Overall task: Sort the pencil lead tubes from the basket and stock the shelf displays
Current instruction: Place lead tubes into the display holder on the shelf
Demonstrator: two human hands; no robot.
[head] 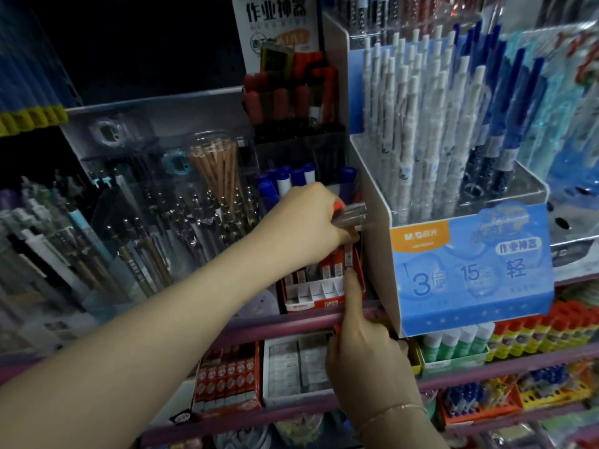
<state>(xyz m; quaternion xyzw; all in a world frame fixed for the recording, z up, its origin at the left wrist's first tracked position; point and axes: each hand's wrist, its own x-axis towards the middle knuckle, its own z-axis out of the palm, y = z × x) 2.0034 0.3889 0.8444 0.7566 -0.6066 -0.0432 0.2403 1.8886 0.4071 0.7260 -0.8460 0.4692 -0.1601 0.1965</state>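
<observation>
So the left hand [306,218] is up at the shelf, fingers curled tight around a small bunch of clear pencil lead tubes [351,214]. The tubes lie roughly sideways and stick out past the knuckles to the right, nearly touching the side of the big blue-and-white pen display [470,273]. The left forearm comes in from the lower left, reaching up and across. Right below that fist sits the little red display box [324,301] on the shelf, with a few more tubes standing upright in its back slots and the white front slots looking bare. The right hand [366,354] comes up from the bottom, wrist with a thin bracelet [393,409] on it, index finger [352,286] stretched straight up. Its tip is touching the bottom end of the rightmost upright tube [349,256] in the box. The rest of that hand's fingers are folded down against the pink shelf rail [275,322], and whether they're holding anything is hard to tell.
</observation>
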